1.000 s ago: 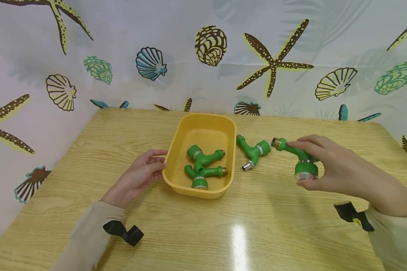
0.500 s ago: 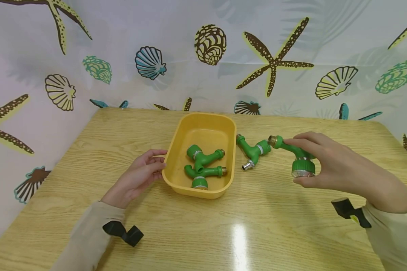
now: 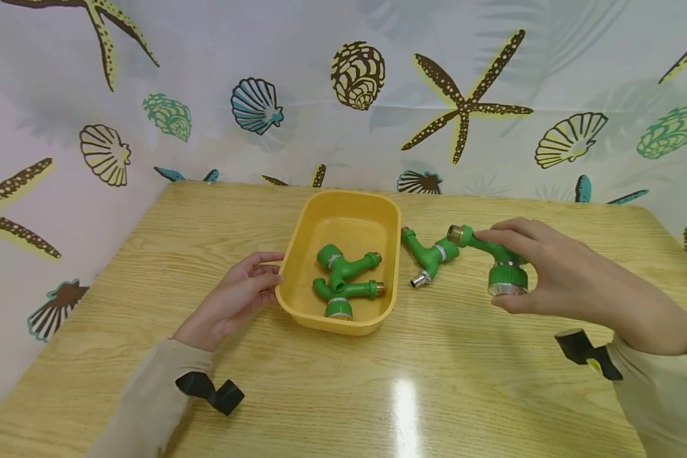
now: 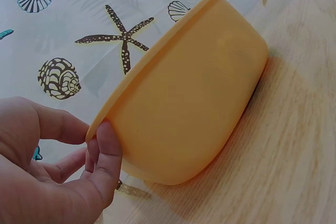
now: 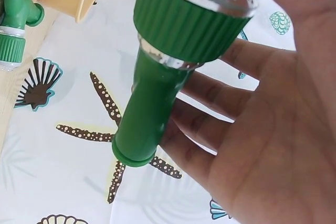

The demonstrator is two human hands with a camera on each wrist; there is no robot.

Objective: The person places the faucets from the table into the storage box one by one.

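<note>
Your right grip (image 3: 572,277) is clamped on the held tap (image 3: 498,254), fingers over its green body and thumb beneath the metal face of its knob (image 3: 507,277). The tap hangs in the air above the counter (image 3: 298,394), knob downward, its brass end (image 3: 455,234) directed to your left. Compared with a second ago, your right grip stands slightly further left, nearer the yellow tub (image 3: 343,328); the brass end now overlaps, in the head view, the knob of the loose tap (image 3: 429,257). The right wrist view shows the two taps apart.

Your left grip (image 3: 237,296) remains at the tub's left side, the rim pinched lightly between thumb and fingers, with the fingers against the outer wall; neither it nor the tub shifts noticeably over the interval.

Beyond the grips, the loose tap lies on the counter just beside the tub's right wall, its chrome nozzle (image 3: 420,280) pointing toward you; whether its far end touches the wall cannot be told. Inside the tub, the upper tap (image 3: 352,268) and the lower tap (image 3: 352,291) lie together in the half nearer you, unchanged. The patterned cloth (image 3: 315,140) rises behind.

For the work in hand, the change reads as carrying rather than placing: the held tap is closer to the others but neither set down nor over the tub, while your left grip seems to steady the container.
</note>
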